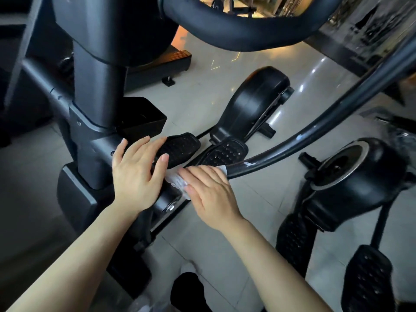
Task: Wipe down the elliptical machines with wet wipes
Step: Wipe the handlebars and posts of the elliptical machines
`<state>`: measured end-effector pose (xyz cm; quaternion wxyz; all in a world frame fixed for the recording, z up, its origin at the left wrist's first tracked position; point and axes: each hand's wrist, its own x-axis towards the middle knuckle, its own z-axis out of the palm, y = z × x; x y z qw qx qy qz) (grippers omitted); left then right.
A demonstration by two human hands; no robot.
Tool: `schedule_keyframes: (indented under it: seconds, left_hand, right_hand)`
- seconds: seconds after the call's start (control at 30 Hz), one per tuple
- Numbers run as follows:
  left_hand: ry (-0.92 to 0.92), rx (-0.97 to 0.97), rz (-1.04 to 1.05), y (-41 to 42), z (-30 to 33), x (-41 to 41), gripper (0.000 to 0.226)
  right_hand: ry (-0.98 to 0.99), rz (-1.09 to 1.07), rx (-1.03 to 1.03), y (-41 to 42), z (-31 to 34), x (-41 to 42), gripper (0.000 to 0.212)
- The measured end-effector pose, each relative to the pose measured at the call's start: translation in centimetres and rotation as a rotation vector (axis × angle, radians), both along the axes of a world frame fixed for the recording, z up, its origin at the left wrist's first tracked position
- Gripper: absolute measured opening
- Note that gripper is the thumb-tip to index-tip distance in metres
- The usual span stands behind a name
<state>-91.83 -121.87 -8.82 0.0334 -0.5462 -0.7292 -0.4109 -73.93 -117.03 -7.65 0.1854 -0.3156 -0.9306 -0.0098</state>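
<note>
Curved bar glossy dark metal (paint chipped); pedals studded matt plastic; floor glossy tile.

Two bare hands, the left hand and the right hand, are in view, with one white wet wipe between them. Two elliptical machines show: the near one and a second at right. Four studded foot pedals are visible (two per machine).
</note>
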Motion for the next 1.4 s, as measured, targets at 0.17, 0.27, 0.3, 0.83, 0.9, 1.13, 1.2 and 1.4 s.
schedule_keyframes:
  seconds: [0.17,0.27,0.3,0.83,0.9,1.13,1.2,1.4]
  left_hand:
    - [0.012,-0.011,0.009,0.1,0.2,0.1,0.048]
    - [0.014,0.012,0.006,0.1,0.2,0.1,0.047]
    - [0.013,0.017,0.006,0.0,0.2,0.1,0.047]
    - [0.023,0.039,0.002,0.2,-0.3,0.1,0.042]
    - [0.024,0.043,0.002,0.2,-0.3,0.0,0.042]
    - [0.054,0.007,-0.011,0.2,-0.3,-0.1,0.044]
    - [0.081,-0.041,-0.019,0.0,-0.2,0.0,0.050]
    - [0.065,0.023,-0.281,0.1,2.4,4.9,0.053]
  right_hand:
    - [-0.192,-0.168,0.351,6.1,3.3,8.1,0.027]
    - [-0.134,-0.278,0.386,6.0,2.8,8.2,0.031]
    - [-0.064,-0.312,0.348,5.0,2.0,7.2,0.033]
    - [-0.103,-0.431,0.478,6.6,2.8,9.5,0.034]
    - [0.054,-0.510,0.340,4.5,1.2,6.4,0.032]
    - [0.169,-0.189,0.114,-0.9,-1.8,-1.8,0.032]
    - [0.067,-0.185,0.184,1.2,-0.6,1.3,0.028]
    - [-0.283,-0.269,0.710,8.8,6.3,11.7,0.029]
